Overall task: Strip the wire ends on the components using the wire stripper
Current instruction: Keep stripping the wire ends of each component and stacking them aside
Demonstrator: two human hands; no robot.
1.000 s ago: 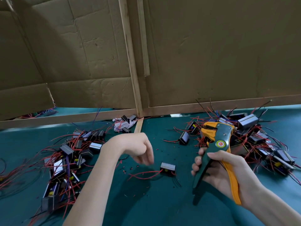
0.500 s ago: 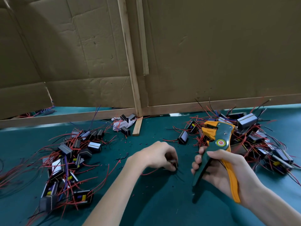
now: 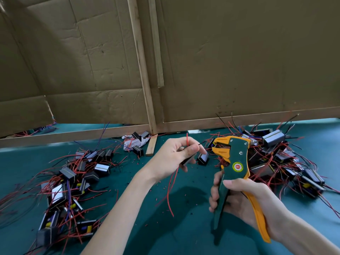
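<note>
Wire stripper (image 3: 237, 166) is green with orange jaws and an orange lever handle, held upright, head tilted left. The component (image 3: 186, 161) is a small dark block lifted off the desk, one red wire (image 3: 187, 139) poking up, another (image 3: 170, 192) dangling below.

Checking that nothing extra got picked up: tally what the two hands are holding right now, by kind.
wire stripper: 1, in the right hand
component with its wires: 1, in the left hand
Total: 2
</note>
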